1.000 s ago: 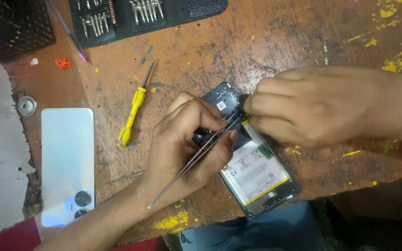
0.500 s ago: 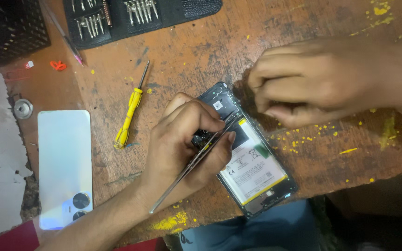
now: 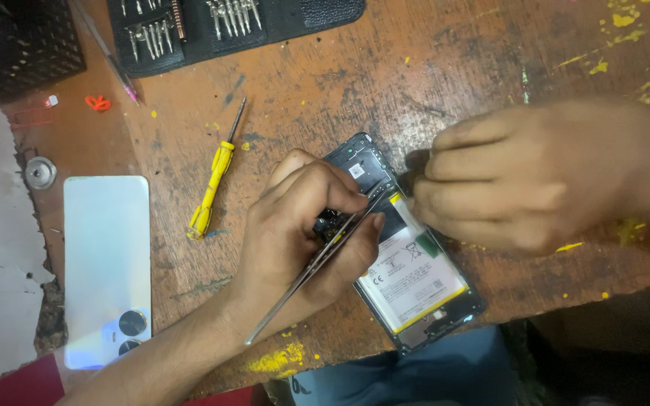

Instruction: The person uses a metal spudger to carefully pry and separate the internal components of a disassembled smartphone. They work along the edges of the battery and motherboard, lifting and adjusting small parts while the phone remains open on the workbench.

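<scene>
Phone (image 3: 415, 278) under left hand (image 3: 295, 233)

My left hand (image 3: 302, 233) covers the opened phone (image 3: 408, 256) at its upper left, hiding the tweezers' (image 3: 317, 259) tips; above it, the bit case (image 3: 227, 26) is cropped.

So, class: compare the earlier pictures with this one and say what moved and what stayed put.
The right hand drew back rightward off the opened phone, fingertips now at its right edge. The left hand kept its grip on the tweezers over the phone; yellow screwdriver and back cover unmoved.
</scene>
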